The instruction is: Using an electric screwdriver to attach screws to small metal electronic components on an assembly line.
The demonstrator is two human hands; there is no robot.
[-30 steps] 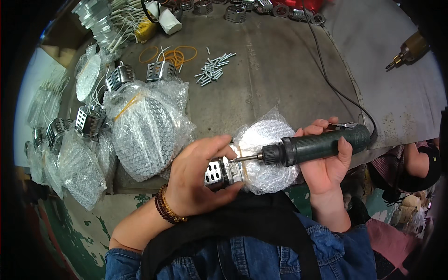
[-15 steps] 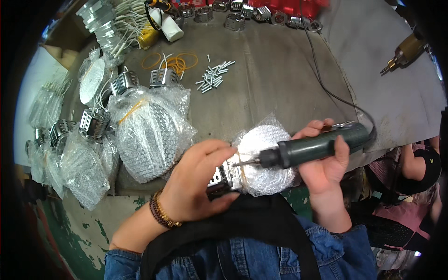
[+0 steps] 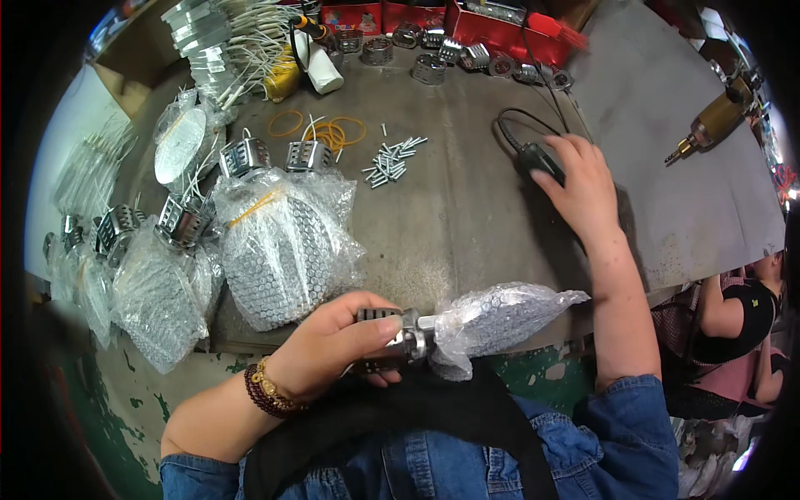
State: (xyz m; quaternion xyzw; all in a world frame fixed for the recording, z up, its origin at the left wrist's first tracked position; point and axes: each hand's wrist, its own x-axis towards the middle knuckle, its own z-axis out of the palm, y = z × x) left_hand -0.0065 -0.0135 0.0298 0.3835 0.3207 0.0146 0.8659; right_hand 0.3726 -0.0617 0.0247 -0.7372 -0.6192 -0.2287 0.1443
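Note:
My left hand (image 3: 350, 337) grips a slotted chrome housing (image 3: 404, 343) close to my body, fingers wrapped round it. A round part in bubble wrap (image 3: 492, 321) is joined to that housing and points right, seen nearly edge-on. Farther out on the right, my right hand (image 3: 586, 187) rests over a dark green electric screwdriver (image 3: 537, 162), its thumb and fingers round the corded end. The rest of the tool, its bit included, is hidden beneath the hand. Loose silver screws (image 3: 393, 162) lie in a pile left of that hand.
Several bubble-wrapped pieces (image 3: 287, 250) with chrome housings stand on the left of the grey table (image 3: 433, 208). Orange rubber bands (image 3: 337, 132) lie behind them. Chrome housings (image 3: 429, 69) and red boxes (image 3: 521, 33) line the back. A brown power screwdriver (image 3: 712, 121) is at the far right.
My right hand has carried the screwdriver off the housing, out to the right and away from me. My left hand has turned the wrapped piece from face-up to nearly edge-on.

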